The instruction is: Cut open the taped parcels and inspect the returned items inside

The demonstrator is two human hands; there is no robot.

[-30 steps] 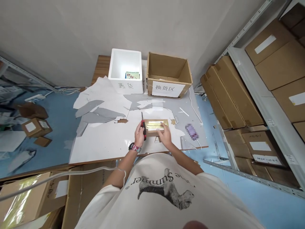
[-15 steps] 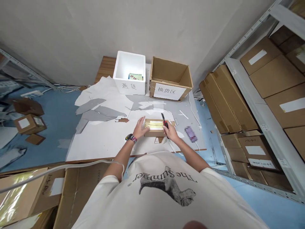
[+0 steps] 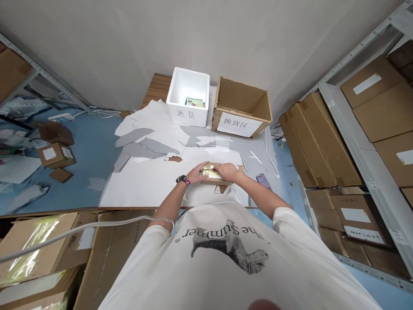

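A small cardboard box with shiny yellowish tape across its top lies on the worktable in front of me. My left hand grips its left end, fingers toward the far edge and thumb at the near side. Over the box's right half, my right hand is closed around a red and black utility knife. The knife points left along the taped top, and most of its handle is hidden by my fingers. Whether the blade has gone through the tape I cannot tell.
Behind the box stand a white foam box with a green packet inside and an open carton. Torn paper covers the tabletop. A blurred purple object lies to the right. Shelved cartons flank the table.
My right hand has turned the utility knife from upright to lying low over the taped top, pointing left. The left hand stays on the box. The whole view has shifted slightly.
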